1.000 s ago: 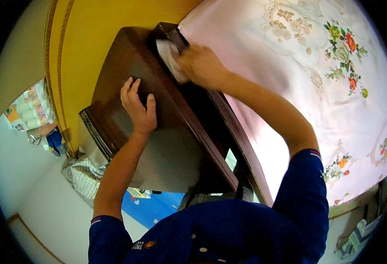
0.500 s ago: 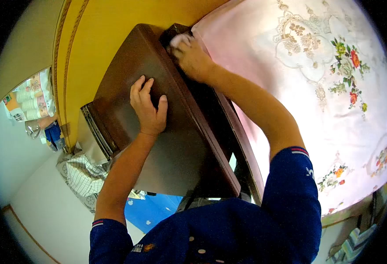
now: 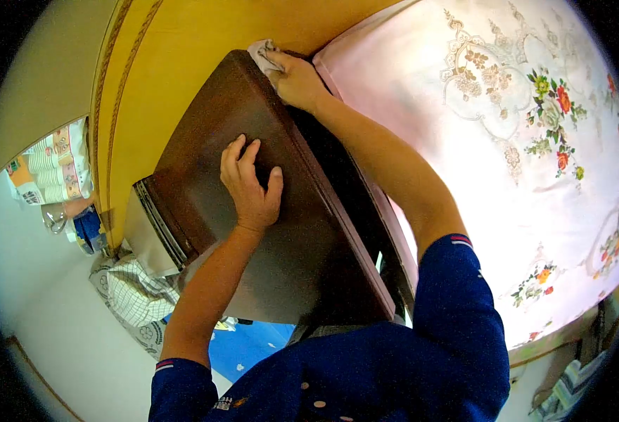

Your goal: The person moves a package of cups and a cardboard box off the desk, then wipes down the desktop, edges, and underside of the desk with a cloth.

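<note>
A dark brown wooden cabinet [image 3: 309, 246] fills the middle of the view, its broad panel facing me. My left hand [image 3: 251, 184] lies on that panel with the fingers stretched out and the thumb apart, holding nothing. At the far corner of the cabinet, my right hand [image 3: 297, 79] grips a crumpled whitish cloth [image 3: 263, 56]. The cloth touches the cabinet's top edge beside the yellow wall. Part of it is hidden under the fingers.
On the right, a pale pink floral tablecloth [image 3: 422, 105] covers a surface close beside the cabinet. Behind stands a yellow wall panel [image 3: 204, 42]. Stacked paper cups in plastic [image 3: 53, 165] and a checked cloth [image 3: 141, 288] are at the left.
My right hand has moved the cloth from the dark gap beside the cabinet up and left onto its far corner. My left hand stays on the panel.
</note>
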`<action>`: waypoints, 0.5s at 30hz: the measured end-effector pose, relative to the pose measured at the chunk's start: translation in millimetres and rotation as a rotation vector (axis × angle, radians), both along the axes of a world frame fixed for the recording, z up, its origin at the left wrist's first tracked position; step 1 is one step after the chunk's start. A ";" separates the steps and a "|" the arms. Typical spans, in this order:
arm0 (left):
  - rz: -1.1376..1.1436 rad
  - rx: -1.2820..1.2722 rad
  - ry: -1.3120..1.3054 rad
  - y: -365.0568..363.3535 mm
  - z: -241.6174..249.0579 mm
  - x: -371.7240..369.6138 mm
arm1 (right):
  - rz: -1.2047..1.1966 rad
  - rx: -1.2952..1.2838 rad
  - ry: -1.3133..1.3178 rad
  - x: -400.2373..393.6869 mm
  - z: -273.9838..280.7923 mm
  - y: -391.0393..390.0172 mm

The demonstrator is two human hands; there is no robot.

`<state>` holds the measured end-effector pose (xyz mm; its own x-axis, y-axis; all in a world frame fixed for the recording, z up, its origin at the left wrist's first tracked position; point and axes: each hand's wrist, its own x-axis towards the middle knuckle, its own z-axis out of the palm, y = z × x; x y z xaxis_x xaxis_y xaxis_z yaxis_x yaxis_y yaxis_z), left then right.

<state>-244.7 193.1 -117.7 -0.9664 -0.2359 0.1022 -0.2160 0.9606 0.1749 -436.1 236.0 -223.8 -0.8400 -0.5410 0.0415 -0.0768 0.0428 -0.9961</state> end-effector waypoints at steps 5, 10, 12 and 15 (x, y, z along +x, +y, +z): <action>-0.010 -0.010 0.009 1.8 1.9 0.4 | 0.328 -0.286 -0.621 2.0 -31.9 -30.6; -0.033 -0.012 0.018 2.3 -1.3 -2.5 | 0.333 -0.432 -1.124 3.6 -11.7 3.1; -0.038 -0.009 0.026 3.0 -1.4 -0.6 | 0.272 -0.664 -0.918 21.6 -35.5 -1.1; -0.032 -0.039 0.013 2.4 -3.5 -0.4 | 0.305 -0.484 -1.066 38.2 -0.7 44.8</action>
